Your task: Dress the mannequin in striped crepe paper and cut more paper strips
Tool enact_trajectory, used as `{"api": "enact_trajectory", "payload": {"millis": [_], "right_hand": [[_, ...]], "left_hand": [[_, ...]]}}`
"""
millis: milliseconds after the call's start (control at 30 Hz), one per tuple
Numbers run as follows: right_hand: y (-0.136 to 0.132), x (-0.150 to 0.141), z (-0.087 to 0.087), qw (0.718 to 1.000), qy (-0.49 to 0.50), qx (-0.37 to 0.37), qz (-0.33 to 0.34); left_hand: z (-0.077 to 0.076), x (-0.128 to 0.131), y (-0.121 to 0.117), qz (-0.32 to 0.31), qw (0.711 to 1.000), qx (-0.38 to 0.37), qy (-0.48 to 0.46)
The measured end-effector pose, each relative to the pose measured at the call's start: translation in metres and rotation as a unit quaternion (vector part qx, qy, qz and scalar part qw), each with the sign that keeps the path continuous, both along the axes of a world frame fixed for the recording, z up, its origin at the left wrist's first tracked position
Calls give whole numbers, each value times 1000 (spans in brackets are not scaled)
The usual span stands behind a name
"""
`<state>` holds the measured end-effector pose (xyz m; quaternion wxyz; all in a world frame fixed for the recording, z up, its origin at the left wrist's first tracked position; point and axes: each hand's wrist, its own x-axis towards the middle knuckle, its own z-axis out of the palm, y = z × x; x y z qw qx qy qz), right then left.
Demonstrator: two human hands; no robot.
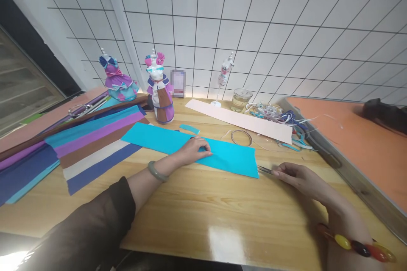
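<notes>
My left hand (193,149) lies on a long turquoise paper strip (229,156) in the middle of the wooden table (197,211), fingers curled and pressing on its near edge. My right hand (299,178) sits just right of the strip's end, fingers pinched round a thin metal tool (264,170), probably tweezers, whose tip touches the strip's corner. A green bangle is on my left wrist, a beaded bracelet on my right.
Coloured paper sheets (92,144) lie at the left. Dressed mannequin dolls (160,93) (116,78) and a bare small one (224,74) stand at the back, with a glass jar (241,99), tangled ribbons (276,114), a wire loop (241,136), a pale pink strip (241,120) and an orange board (356,144) at right.
</notes>
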<state>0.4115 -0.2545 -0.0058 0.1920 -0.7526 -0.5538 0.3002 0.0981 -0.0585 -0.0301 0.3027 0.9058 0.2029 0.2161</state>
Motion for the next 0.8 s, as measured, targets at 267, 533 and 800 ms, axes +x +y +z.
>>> {"api": "enact_trajectory", "payload": {"millis": [267, 533, 800], "right_hand": [[-3, -4, 5, 999, 24, -24, 16], [-4, -15, 13, 999, 47, -14, 20], [-6, -8, 13, 999, 39, -25, 13]], "left_hand": [[3, 0, -1, -1, 999, -42, 1], [3, 0, -1, 10, 999, -54, 3], [3, 0, 0, 13, 998, -62, 4]]}}
